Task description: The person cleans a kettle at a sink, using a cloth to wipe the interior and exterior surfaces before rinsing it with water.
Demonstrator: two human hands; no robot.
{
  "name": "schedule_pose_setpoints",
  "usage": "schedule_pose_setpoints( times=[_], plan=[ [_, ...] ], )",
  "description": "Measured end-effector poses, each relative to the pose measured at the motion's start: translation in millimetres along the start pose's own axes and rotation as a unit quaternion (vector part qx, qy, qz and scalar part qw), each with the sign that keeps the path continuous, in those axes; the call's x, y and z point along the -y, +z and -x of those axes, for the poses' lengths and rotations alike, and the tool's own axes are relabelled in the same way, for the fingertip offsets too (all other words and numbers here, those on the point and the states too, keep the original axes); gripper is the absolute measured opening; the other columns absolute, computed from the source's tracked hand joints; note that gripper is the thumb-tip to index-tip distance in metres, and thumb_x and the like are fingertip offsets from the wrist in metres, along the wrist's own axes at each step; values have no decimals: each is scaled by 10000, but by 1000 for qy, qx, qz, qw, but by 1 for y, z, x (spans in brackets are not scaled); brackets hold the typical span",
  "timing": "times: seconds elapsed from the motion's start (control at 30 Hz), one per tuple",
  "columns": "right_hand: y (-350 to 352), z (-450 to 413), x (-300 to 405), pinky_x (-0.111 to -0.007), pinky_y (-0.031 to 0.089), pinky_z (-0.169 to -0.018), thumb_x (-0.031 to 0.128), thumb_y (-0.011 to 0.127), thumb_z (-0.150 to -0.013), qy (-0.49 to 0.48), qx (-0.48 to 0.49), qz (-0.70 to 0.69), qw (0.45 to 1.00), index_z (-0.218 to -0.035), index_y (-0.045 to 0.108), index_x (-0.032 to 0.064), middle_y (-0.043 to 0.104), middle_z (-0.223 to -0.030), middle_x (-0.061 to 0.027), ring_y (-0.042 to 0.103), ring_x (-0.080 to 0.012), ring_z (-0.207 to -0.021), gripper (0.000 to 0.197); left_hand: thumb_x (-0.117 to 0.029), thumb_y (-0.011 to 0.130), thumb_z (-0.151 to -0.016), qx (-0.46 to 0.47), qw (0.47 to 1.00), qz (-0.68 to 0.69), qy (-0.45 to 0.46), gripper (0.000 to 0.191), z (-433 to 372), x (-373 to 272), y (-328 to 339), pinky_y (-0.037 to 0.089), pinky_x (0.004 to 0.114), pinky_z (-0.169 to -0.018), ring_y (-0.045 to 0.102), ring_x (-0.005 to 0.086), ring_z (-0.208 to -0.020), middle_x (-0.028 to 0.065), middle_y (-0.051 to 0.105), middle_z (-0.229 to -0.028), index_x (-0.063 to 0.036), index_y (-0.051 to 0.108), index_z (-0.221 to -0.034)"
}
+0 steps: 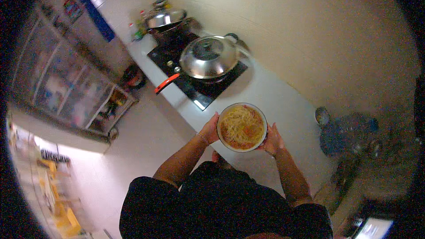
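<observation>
A round bowl of noodles in reddish broth is held between my two hands, level and above the pale countertop. My left hand grips its left side, and my right hand supports the right side, some of the fingers hidden beneath the bowl. Beyond the bowl, a wok with a domed steel lid sits on a black glass cooktop, its red-orange handle reaching past the counter's front edge.
A second lidded pan stands at the cooktop's far end, with bottles beside it. To the right on the counter lie a blue plastic-looking bundle and a small metal-looking container. Glass-fronted shelving stands at the left; yellow furniture shows lower left.
</observation>
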State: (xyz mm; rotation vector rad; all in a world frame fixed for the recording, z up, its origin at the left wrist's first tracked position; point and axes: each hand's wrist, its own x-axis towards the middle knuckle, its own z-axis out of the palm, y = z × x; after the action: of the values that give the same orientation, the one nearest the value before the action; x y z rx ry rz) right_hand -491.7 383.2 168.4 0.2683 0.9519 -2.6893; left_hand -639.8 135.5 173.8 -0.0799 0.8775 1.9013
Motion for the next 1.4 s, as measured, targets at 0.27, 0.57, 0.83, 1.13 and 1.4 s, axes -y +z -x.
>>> schedule_pose_setpoints(
  times=[0.27, 0.57, 0.83, 1.13, 1.4],
  plan=[
    [102, -41, -27, -649, 379, -913, 670, 183, -894, 124, -23, 123, 984, -1442, 224, 167, 342, -1421, -127, 405, -389, -1244, 745, -570, 289, -935, -82, 984, -90, 129, 682, 131, -18, -32, 358, 443, -1042, 446, 270, -1239, 126, 436, -1368, -44, 335, -1367],
    [263, -127, -108, -690, 320, -937, 650, 165, -903, 182, 114, 207, 955, -1435, 231, 170, 322, -1442, -118, 367, -412, -1270, 720, -469, 299, -974, -138, 850, -366, 354, 592, 265, -62, -146, 376, 442, -1033, 489, 280, -1195, 146, 493, -1313, -3, 410, -1322],
    [344, -243, -234, -670, 352, -935, 651, 168, -899, 159, 252, 306, 904, -1423, 246, 142, 315, -1441, -137, 358, -409, -1277, 734, -455, 330, -970, -73, 927, 174, 324, 547, 407, -130, -229, 340, 469, -1055, 449, 281, -1236, 114, 464, -1352, -66, 388, -1350],
    [518, -359, -353, -632, 423, -892, 648, 220, -901, 320, 324, 291, 842, -1413, 266, 131, 352, -1412, -152, 395, -399, -1246, 729, -470, 296, -972, -190, 857, 214, 429, 573, 540, -166, -350, 279, 480, -1081, 433, 286, -1248, 133, 461, -1351, -30, 394, -1326],
    [653, -460, -472, -612, 459, -860, 631, 284, -905, 496, 381, 224, 747, -1440, 216, 140, 340, -1410, -163, 411, -386, -1236, 729, -496, 271, -968, -402, 736, 112, 533, 617, 644, -166, -431, 295, 467, -1073, 436, 287, -1247, 145, 442, -1363, -8, 371, -1332]
  ],
)
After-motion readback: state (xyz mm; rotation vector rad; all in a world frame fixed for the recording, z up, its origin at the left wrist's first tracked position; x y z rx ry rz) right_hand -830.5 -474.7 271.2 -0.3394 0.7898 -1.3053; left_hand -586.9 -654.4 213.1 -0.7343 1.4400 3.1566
